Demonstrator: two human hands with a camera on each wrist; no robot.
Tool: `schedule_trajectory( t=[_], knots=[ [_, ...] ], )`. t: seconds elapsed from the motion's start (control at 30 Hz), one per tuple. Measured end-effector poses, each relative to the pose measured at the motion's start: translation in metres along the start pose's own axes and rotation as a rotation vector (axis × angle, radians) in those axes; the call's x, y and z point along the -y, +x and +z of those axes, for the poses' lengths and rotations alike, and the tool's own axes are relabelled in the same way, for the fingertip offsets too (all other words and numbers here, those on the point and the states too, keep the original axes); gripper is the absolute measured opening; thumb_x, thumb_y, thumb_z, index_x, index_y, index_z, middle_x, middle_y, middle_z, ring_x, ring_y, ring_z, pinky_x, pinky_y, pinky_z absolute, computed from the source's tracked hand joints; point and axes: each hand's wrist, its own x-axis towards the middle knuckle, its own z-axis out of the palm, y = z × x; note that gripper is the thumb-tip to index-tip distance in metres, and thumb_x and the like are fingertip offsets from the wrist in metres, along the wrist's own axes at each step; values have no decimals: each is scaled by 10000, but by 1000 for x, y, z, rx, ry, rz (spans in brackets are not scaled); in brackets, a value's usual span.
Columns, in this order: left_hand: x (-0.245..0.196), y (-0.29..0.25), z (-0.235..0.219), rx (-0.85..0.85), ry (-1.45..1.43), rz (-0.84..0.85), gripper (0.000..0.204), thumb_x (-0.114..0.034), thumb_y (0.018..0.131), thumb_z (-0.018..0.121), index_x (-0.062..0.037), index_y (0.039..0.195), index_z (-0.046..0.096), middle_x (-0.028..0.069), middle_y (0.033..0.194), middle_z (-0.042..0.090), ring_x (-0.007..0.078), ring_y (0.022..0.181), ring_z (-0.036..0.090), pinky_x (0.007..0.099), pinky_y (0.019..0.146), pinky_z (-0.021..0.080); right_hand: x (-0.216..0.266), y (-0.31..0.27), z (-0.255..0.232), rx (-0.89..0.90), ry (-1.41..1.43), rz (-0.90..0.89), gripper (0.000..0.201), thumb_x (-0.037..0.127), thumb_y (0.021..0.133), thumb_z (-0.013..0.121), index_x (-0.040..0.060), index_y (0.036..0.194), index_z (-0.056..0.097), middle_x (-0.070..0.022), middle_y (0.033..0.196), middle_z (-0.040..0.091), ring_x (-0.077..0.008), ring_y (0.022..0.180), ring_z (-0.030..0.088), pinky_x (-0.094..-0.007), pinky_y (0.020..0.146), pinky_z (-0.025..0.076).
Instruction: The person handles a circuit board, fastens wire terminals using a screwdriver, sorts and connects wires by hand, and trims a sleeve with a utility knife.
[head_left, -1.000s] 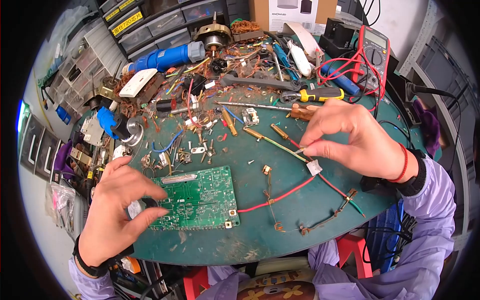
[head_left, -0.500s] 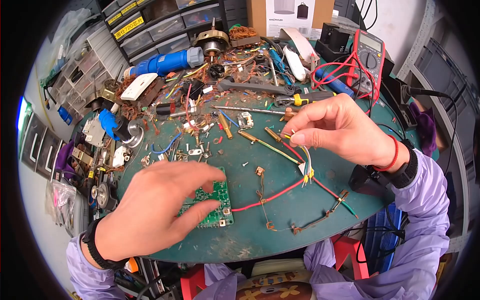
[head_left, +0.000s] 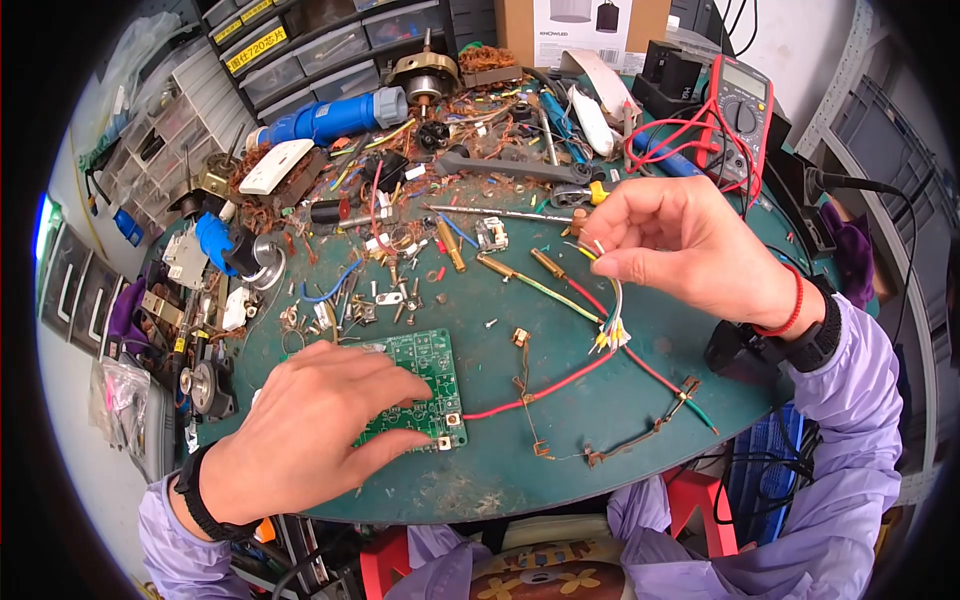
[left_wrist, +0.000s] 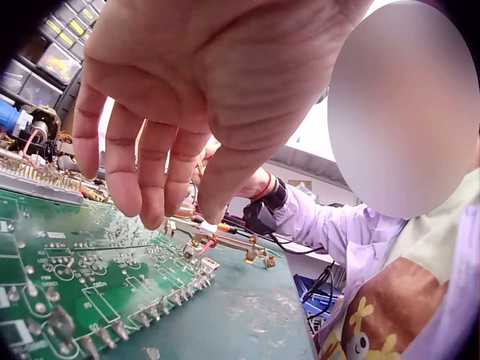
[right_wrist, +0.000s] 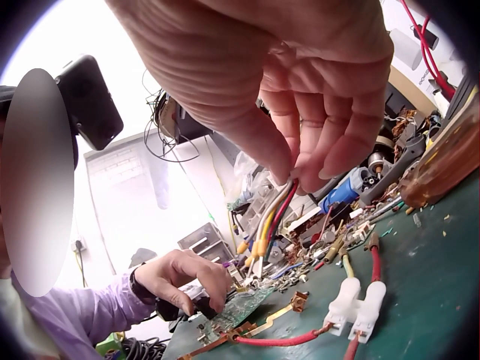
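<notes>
My right hand pinches a small bundle of thin coloured wires between thumb and fingertips. In the right wrist view the wires hang down, with yellow tips at their lower ends. Below them in that view is a white wire connector, joined to red and yellow-green leads. My left hand hovers close over a green circuit board, its fingers loosely extended and holding nothing. Seen from the left wrist, rows of solder points cover the board.
Brass pieces on thin wire lie near the front edge. Screws, brass tubes and wire scraps spread over the middle and back. A red multimeter stands at the back right, a blue plug at the back left.
My left hand has moved rightward over the circuit board, its fingers less curled. My right hand has shifted slightly, and the wires now hang visibly from its fingertips over the connector.
</notes>
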Motion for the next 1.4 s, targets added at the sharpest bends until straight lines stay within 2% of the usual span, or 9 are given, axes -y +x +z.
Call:
schedule_trajectory(
  t=[0.2, 0.3, 0.4, 0.73, 0.83, 1.0, 1.17, 1.23, 1.4],
  knots=[
    [8, -14, -2, -17, -56, -55, 301, -191, 697, 780, -39, 927, 659, 82, 824, 646, 263, 751, 624, 363, 744, 442, 3, -2, -9, 24, -68, 2, 64, -22, 850, 639, -24, 914, 640, -5, 791, 641, -54, 730, 594, -211, 681, 500],
    [9, -18, -4, -4, -40, -78, 310, -192, 689, 787, -39, 926, 658, 82, 833, 645, 273, 778, 620, 369, 743, 445, 4, -1, -9, -31, -271, -70, 47, 5, 861, 641, -15, 901, 655, 8, 769, 627, -36, 700, 565, -200, 628, 476],
    [11, -18, -2, -1, -14, -50, 323, -187, 679, 791, -35, 929, 655, 87, 853, 640, 288, 818, 611, 376, 741, 449, 11, -2, -8, -31, -340, -33, 65, 6, 855, 648, -20, 914, 656, 8, 764, 625, -32, 697, 562, -196, 620, 470],
    [16, -33, -12, -45, -21, -161, 304, -134, 649, 797, -34, 894, 648, 90, 847, 626, 298, 763, 575, 377, 741, 444, 5, -3, -9, -6, -305, 28, 70, -24, 826, 654, 8, 837, 592, 33, 765, 591, -15, 674, 536, -192, 586, 446],
    [19, -38, -16, 54, -42, -222, 237, -72, 675, 752, -25, 879, 642, 89, 850, 628, 290, 737, 573, 378, 743, 442, 4, -3, -10, 8, -301, 45, 75, -24, 821, 655, 10, 839, 591, 32, 765, 586, -16, 666, 530, -192, 580, 440],
    [20, -37, -3, -112, -67, -223, 251, 29, 703, 622, -30, 947, 627, 100, 873, 622, 271, 739, 581, 365, 757, 433, 5, -2, -9, 27, -350, 46, 77, -21, 823, 658, 7, 841, 588, 27, 764, 585, -18, 662, 528, -192, 576, 436],
    [24, -34, -6, -107, -65, -179, 265, -26, 711, 678, -30, 971, 627, 99, 877, 621, 269, 759, 589, 364, 754, 434, 6, 2, -11, 58, -281, 108, 71, -11, 836, 668, -6, 887, 619, 17, 777, 606, -24, 682, 541, -189, 585, 439],
    [25, -32, -11, -79, -63, -162, 258, -51, 715, 698, -28, 963, 632, 98, 875, 623, 269, 766, 591, 367, 750, 436, 4, 6, -14, 77, -145, 122, 81, 1, 842, 677, -19, 916, 652, 7, 798, 634, -24, 699, 550, -183, 596, 442],
    [17, -7, -28, -12, -12, -60, 234, -122, 722, 734, -28, 920, 650, 103, 853, 642, 266, 776, 613, 373, 736, 440, -4, 16, -15, 96, -58, 62, 73, 19, 841, 687, -23, 899, 673, 6, 775, 652, -19, 673, 548, -183, 579, 438]
  ],
)
